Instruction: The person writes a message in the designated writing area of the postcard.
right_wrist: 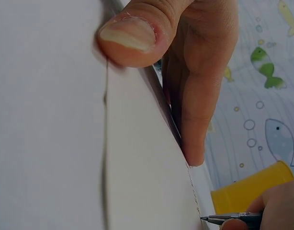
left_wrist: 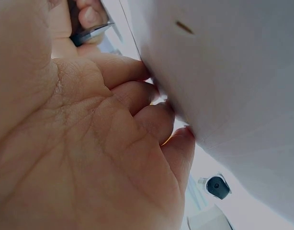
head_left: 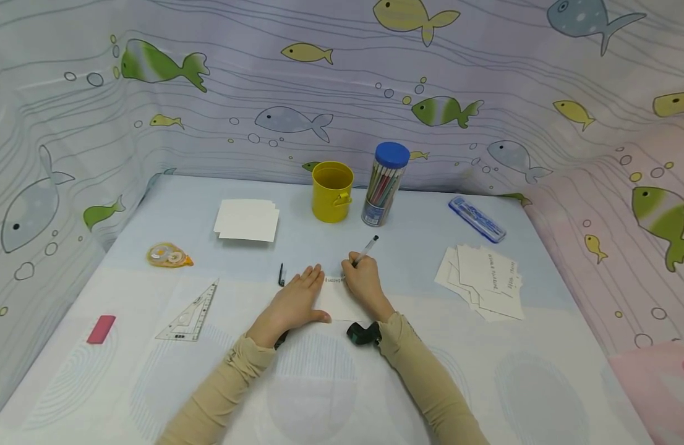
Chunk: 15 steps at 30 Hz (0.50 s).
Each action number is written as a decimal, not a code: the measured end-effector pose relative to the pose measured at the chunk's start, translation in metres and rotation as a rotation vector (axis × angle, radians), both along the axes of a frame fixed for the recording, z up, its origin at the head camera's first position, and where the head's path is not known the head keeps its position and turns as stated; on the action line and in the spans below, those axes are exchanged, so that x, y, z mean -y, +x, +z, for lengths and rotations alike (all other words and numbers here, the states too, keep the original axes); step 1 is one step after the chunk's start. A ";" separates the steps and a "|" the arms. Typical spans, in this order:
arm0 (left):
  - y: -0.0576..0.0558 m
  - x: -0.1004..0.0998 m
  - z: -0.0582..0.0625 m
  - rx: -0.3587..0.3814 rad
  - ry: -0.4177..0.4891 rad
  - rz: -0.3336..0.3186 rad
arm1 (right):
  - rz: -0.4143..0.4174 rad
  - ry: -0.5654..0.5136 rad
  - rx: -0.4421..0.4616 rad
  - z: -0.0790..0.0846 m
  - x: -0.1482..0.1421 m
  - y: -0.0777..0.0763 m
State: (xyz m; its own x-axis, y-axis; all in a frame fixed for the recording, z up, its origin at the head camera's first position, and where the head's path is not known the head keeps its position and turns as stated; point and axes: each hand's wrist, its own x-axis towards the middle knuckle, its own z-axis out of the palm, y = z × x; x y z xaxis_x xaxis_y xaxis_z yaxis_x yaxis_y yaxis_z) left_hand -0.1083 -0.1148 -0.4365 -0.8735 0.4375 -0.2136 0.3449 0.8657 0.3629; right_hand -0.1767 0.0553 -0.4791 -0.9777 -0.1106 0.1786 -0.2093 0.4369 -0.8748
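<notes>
A white card [head_left: 342, 303] with a line of handwriting along its top lies in front of the person. The left hand [head_left: 294, 304] rests on its left side, fingers extended and thumb apart near the lower edge. In the right hand [head_left: 367, 283] a pen [head_left: 368, 246] is pinched, its rear end slanting up and away. The right wrist view shows the pen's tip [right_wrist: 204, 218] at the writing and the left thumb [right_wrist: 132, 36] on the card's edge. A dark pen cap [head_left: 281, 275] lies just beyond the left hand.
Blank cards [head_left: 246, 219], a yellow bucket [head_left: 332, 193], a pencil jar [head_left: 384, 185] and a blue case [head_left: 477, 219] stand or lie toward the back. Written cards [head_left: 483, 281] spread at right. Correction tape [head_left: 168, 254], a set square [head_left: 190, 315] and a red eraser [head_left: 101, 329] are at left.
</notes>
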 end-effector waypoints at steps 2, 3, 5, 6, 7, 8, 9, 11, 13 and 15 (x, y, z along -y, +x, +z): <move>0.000 0.000 0.000 -0.002 0.001 0.000 | 0.002 0.007 0.008 0.000 0.000 0.000; 0.000 0.000 0.000 -0.002 0.001 0.000 | 0.004 0.008 0.013 0.000 0.000 0.000; 0.000 0.000 0.000 -0.003 0.002 0.001 | 0.011 0.013 0.018 0.001 0.000 0.001; 0.000 0.000 0.000 -0.003 0.003 0.001 | 0.016 0.014 0.018 0.001 0.000 0.001; 0.000 0.000 0.000 -0.004 0.003 0.001 | 0.019 0.015 0.016 0.001 0.000 0.001; 0.000 0.000 0.000 -0.005 0.003 0.001 | 0.022 0.014 0.014 0.001 0.000 0.001; 0.000 0.000 0.000 -0.005 0.002 0.000 | 0.025 0.013 0.012 0.001 0.000 0.001; 0.000 0.000 0.000 -0.006 0.000 -0.002 | 0.026 0.007 0.006 0.001 0.000 0.001; 0.000 0.000 0.000 -0.004 -0.003 -0.004 | 0.023 -0.004 0.005 0.000 -0.001 0.001; 0.000 0.000 0.000 0.000 -0.002 -0.004 | 0.022 -0.017 0.006 0.000 -0.001 0.001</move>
